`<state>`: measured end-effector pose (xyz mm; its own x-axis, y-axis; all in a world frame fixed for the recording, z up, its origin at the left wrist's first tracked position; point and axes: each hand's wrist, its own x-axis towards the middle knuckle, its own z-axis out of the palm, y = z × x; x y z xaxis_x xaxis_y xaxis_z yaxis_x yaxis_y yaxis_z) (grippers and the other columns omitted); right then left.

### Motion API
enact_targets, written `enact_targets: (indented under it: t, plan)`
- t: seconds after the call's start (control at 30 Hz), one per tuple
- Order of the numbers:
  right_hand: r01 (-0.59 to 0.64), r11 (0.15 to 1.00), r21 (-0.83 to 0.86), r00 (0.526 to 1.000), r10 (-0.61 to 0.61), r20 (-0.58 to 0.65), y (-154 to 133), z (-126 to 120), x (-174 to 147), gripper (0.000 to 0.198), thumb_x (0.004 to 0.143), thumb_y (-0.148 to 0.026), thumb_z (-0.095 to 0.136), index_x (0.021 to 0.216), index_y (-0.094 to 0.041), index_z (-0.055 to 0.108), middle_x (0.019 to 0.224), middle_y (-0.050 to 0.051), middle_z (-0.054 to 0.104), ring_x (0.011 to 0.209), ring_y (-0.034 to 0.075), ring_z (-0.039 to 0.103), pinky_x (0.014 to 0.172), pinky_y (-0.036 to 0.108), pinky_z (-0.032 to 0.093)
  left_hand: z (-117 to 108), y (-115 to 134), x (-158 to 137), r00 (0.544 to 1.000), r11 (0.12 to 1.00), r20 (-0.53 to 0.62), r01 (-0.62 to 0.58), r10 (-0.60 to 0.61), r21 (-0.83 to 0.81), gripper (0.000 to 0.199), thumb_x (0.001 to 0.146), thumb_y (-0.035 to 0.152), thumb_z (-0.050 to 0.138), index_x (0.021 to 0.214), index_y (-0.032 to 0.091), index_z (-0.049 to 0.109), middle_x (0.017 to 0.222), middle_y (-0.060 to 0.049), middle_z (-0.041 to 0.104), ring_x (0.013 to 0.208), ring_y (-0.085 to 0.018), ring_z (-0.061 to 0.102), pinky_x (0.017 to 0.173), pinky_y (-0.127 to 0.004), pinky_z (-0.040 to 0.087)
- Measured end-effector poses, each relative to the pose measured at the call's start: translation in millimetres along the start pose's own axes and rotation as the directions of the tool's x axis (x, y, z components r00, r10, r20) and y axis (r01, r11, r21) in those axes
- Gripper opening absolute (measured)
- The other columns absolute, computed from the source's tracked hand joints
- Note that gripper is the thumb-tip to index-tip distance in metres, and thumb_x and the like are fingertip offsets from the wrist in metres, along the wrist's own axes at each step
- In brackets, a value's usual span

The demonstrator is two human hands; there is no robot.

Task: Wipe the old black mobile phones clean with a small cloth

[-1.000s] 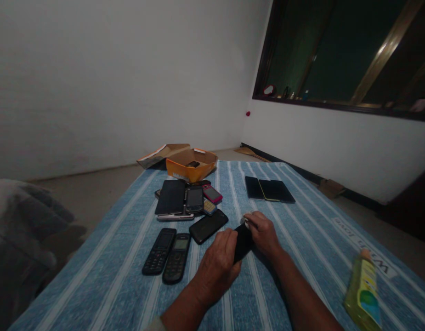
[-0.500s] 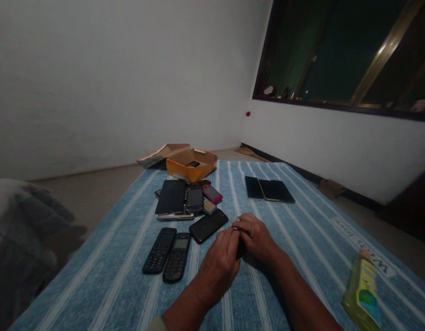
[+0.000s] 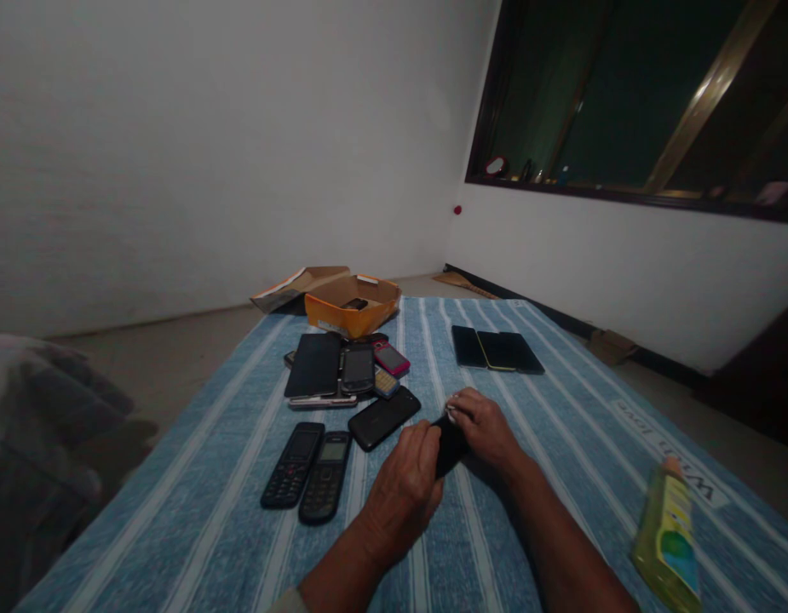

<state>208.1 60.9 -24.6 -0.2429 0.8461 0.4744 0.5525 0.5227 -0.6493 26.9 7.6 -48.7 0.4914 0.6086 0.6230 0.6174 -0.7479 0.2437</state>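
Observation:
My left hand (image 3: 406, 477) is closed around a dark, flat phone (image 3: 451, 443), gripping its left side above the striped cloth. On the other side, my right hand (image 3: 486, 426) has its fingers pinched at the phone's far edge. A small whitish thing (image 3: 451, 409), too small to make out clearly, shows at those right fingertips. Just left of my hands lies a black smartphone (image 3: 384, 418), back up. Two black keypad phones, one (image 3: 293, 465) beside the other (image 3: 325, 477), lie side by side further left.
Behind them is a pile of phones with a dark tablet-like slab (image 3: 313, 364) and a pink phone (image 3: 392, 358). An orange open box (image 3: 348, 320) stands at the far end. Several dark phones (image 3: 497, 350) lie in a row at right. A yellow-green bottle (image 3: 667, 541) is near right.
My right hand has shifted slightly away from my left along the phone, so more of its dark surface shows between them. The view has moved a little.

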Motion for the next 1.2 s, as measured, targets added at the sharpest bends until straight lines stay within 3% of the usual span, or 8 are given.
enact_targets:
  t: [0.07, 0.17, 0.4, 0.6, 0.77, 0.83, 1.0, 1.2]
  plan:
    - [-0.106, 0.987, 0.124, 0.988, 0.118, -0.096, 6, 1, -1, 0.018, 0.079, -0.016, 0.055, 0.078, -0.021, 0.073, 0.078, 0.003, 0.063, 0.077, 0.018, 0.058, 0.074, 0.03, 0.044, 1, -1, -1, 1.0, 1.0, -0.011, -0.004, 0.005, 0.018, 0.067, 0.074, 0.001, 0.051, 0.137, 0.014, 0.032, 0.126, -0.018, 0.054, 0.117, -0.032, 0.054, 0.095, -0.05, 0.052]
    - [-0.283, 0.891, 0.354, 0.92, 0.357, -0.163, 13, 6, -1, 0.011, 0.069, -0.021, 0.065, 0.073, -0.022, 0.076, 0.073, 0.002, 0.066, 0.075, 0.019, 0.059, 0.074, 0.03, 0.044, 1, -1, -2, 1.0, 0.999, -0.028, -0.008, 0.009, 0.04, 0.067, 0.073, 0.003, 0.053, 0.137, 0.013, 0.033, 0.125, -0.019, 0.054, 0.116, -0.032, 0.054, 0.095, -0.049, 0.053]
    - [-0.42, 0.678, 0.604, 0.827, 0.56, -0.053, 19, 13, -3, 0.023, 0.063, -0.035, 0.074, 0.075, -0.015, 0.076, 0.062, 0.002, 0.068, 0.057, 0.016, 0.057, 0.056, 0.027, 0.042, -1, -7, 2, 0.983, 0.992, -0.184, 0.031, -0.008, 0.123, 0.062, 0.074, 0.011, 0.056, 0.133, 0.012, 0.036, 0.118, -0.019, 0.058, 0.109, -0.034, 0.058, 0.087, -0.049, 0.056]
    - [-0.428, 0.507, 0.748, 0.76, 0.649, -0.005, 10, 16, -3, 0.034, 0.059, -0.04, 0.078, 0.079, -0.013, 0.075, 0.062, 0.002, 0.067, 0.05, 0.012, 0.055, 0.047, 0.023, 0.039, 4, -9, 3, 0.959, 0.986, -0.275, 0.103, -0.063, 0.134, 0.061, 0.078, 0.014, 0.058, 0.135, 0.012, 0.034, 0.116, -0.019, 0.058, 0.108, -0.034, 0.058, 0.09, -0.049, 0.055]
    - [-0.301, 0.315, 0.9, 0.689, 0.724, -0.024, -8, 35, -1, 0.029, 0.061, -0.038, 0.078, 0.079, -0.017, 0.073, 0.068, 0.002, 0.069, 0.054, 0.012, 0.058, 0.048, 0.023, 0.044, 3, -11, 7, 0.936, 0.977, -0.329, 0.173, -0.124, 0.122, 0.055, 0.081, 0.018, 0.058, 0.132, 0.011, 0.038, 0.111, -0.017, 0.06, 0.104, -0.033, 0.06, 0.087, -0.048, 0.056]
    - [-0.227, 0.228, 0.947, 0.691, 0.723, -0.008, -18, 45, -2, 0.026, 0.062, -0.035, 0.078, 0.079, -0.016, 0.072, 0.072, 0.002, 0.07, 0.059, 0.013, 0.061, 0.053, 0.023, 0.048, 3, -12, 9, 0.924, 0.971, -0.358, 0.194, -0.134, 0.137, 0.054, 0.082, 0.02, 0.058, 0.131, 0.009, 0.038, 0.112, -0.018, 0.059, 0.105, -0.034, 0.059, 0.087, -0.049, 0.055]
    - [-0.193, 0.133, 0.972, 0.763, 0.643, 0.063, -40, 60, -6, 0.021, 0.066, -0.033, 0.078, 0.078, -0.016, 0.072, 0.075, 0.003, 0.071, 0.064, 0.014, 0.063, 0.062, 0.025, 0.052, 4, -15, 9, 0.909, 0.961, -0.384, 0.235, -0.164, 0.146, 0.048, 0.087, 0.026, 0.056, 0.129, 0.01, 0.04, 0.112, -0.019, 0.059, 0.107, -0.034, 0.059, 0.089, -0.049, 0.054]
    - [-0.236, 0.156, 0.959, 0.78, 0.619, 0.091, -42, 55, -6, 0.022, 0.065, -0.034, 0.079, 0.075, -0.017, 0.07, 0.067, 0.0, 0.067, 0.058, 0.013, 0.059, 0.058, 0.025, 0.049, 10, -14, 4, 0.909, 0.965, -0.375, 0.236, -0.179, 0.112, 0.055, 0.087, 0.026, 0.058, 0.135, 0.011, 0.035, 0.118, -0.02, 0.058, 0.114, -0.035, 0.057, 0.093, -0.051, 0.053]
